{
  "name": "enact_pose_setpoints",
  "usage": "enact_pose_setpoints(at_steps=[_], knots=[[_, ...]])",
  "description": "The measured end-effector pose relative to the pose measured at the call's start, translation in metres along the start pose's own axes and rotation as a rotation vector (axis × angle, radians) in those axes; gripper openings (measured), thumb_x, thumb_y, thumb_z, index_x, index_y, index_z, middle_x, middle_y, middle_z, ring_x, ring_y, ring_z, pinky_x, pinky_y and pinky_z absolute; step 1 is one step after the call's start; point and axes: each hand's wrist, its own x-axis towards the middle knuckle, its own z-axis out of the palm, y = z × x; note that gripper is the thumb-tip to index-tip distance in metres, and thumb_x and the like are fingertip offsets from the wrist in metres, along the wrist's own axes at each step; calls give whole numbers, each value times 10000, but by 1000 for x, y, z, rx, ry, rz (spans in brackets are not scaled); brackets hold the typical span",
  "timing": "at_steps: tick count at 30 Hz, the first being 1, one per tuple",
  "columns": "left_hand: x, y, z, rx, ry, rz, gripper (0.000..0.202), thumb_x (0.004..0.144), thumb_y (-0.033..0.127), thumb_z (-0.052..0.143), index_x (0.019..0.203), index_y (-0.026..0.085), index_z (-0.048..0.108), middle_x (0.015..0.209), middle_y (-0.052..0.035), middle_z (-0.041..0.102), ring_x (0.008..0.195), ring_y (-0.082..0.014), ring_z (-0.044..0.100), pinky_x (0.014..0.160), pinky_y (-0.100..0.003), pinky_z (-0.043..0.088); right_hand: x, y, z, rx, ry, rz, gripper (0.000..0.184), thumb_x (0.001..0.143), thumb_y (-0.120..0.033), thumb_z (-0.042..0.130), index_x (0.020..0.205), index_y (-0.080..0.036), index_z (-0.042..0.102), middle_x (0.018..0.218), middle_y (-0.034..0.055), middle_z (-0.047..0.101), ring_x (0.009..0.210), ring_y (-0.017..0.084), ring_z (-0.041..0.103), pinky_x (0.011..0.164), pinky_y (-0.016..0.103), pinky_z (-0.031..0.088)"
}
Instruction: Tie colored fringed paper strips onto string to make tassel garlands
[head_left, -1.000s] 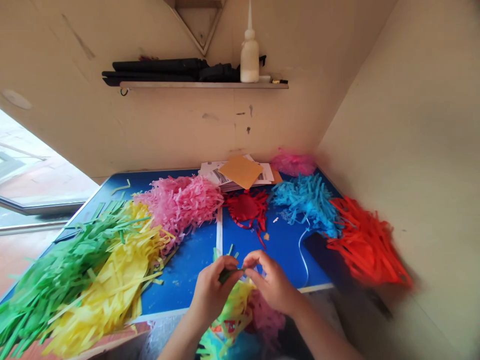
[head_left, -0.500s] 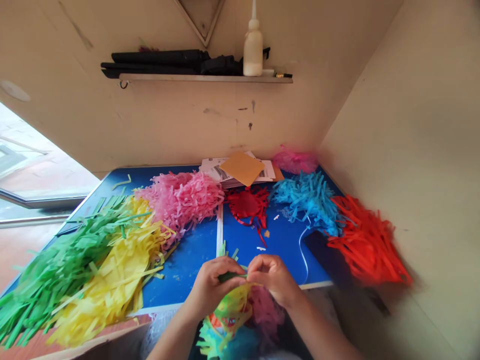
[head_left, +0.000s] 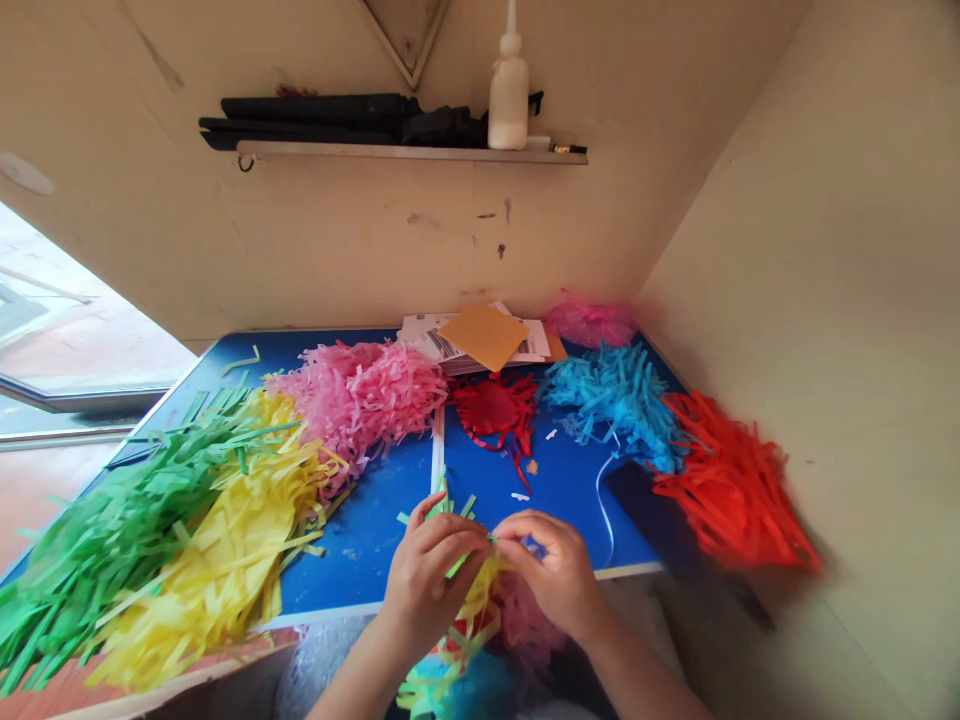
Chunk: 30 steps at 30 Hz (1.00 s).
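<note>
Our left hand (head_left: 435, 572) and right hand (head_left: 551, 578) are clenched together on a green paper fringe (head_left: 450, 512), and our fingers hide most of it, so we cannot make out how it is gathered. It now stands higher above the left hand than a moment ago. A multicoloured tissue bundle (head_left: 457, 650) below is cut off by the frame. Green fringe (head_left: 112, 520), yellow fringe (head_left: 232, 540), pink fringe (head_left: 360, 400), blue fringe (head_left: 615, 410) and red fringe (head_left: 735, 490) lie heaped across the blue surface (head_left: 360, 560), under a shelf (head_left: 412, 152) carrying a white bottle (head_left: 508, 100).
</note>
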Motion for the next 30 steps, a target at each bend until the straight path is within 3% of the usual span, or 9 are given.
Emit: enact_pose_setpoints(at_steps=[4,7,9,11,13,15,20,25,30], knots=[[-7,-6,8,24,0,-22,70,846,173,606,827,234,635,820,-4,739,753,-143,697,1000,-406,469,-3,0,2,-62,-31,-67,103,884,-221,615,847,-262,702,815,14,717,794,176,664,775,297,515],[-13,-12,0,1,23,-52,45,832,198,634,824,240,644,763,12,730,726,-154,708,974,-374,501,12,18,-27,-204,-14,-48,85,883,-296,633,882,-266,712,892,27,723,874,191,661,835,307,504],[-15,-14,-12,-69,61,-110,10,814,257,670,814,248,673,722,6,728,758,-186,726,883,-322,554,32,40,-66,-495,113,142,149,906,-339,594,912,-258,718,983,51,716,941,203,653,850,299,496],[-14,-12,-23,-192,71,-217,89,796,324,689,761,244,703,687,-13,726,745,-212,733,703,-257,591,56,66,-109,-948,176,518,246,966,-323,484,975,-259,721,1085,71,698,1022,204,638,875,291,473],[-11,-7,-27,-331,48,-343,173,785,375,687,700,229,721,635,-28,710,604,-200,707,527,-220,563,77,90,-141,-1054,164,668,230,940,-284,522,946,-207,739,1047,133,704,988,253,656,828,331,482],[-8,0,-24,-442,36,-434,217,779,413,682,712,217,745,620,-35,701,459,-158,632,454,-217,531,92,107,-156,-1074,130,732,194,904,-240,565,909,-173,747,994,163,714,943,274,673,783,344,487],[-12,0,-19,-543,113,-641,267,710,460,739,823,220,771,762,-50,731,456,-125,592,456,-212,514,85,113,-163,-1060,73,685,195,895,-175,540,907,-167,734,1000,152,721,931,255,681,765,316,476],[-23,-8,-22,-612,112,-821,407,659,550,756,831,181,746,562,-22,661,463,-129,569,466,-203,487,59,105,-174,-966,70,621,278,967,-255,436,1025,-187,700,900,72,739,876,181,688,765,250,469],[-29,8,-17,-652,89,-821,382,706,526,740,885,188,736,553,0,637,533,-122,578,539,-187,497,79,116,-159,-915,113,718,196,896,-231,543,870,-165,726,1008,156,718,1005,290,657,811,356,467]])
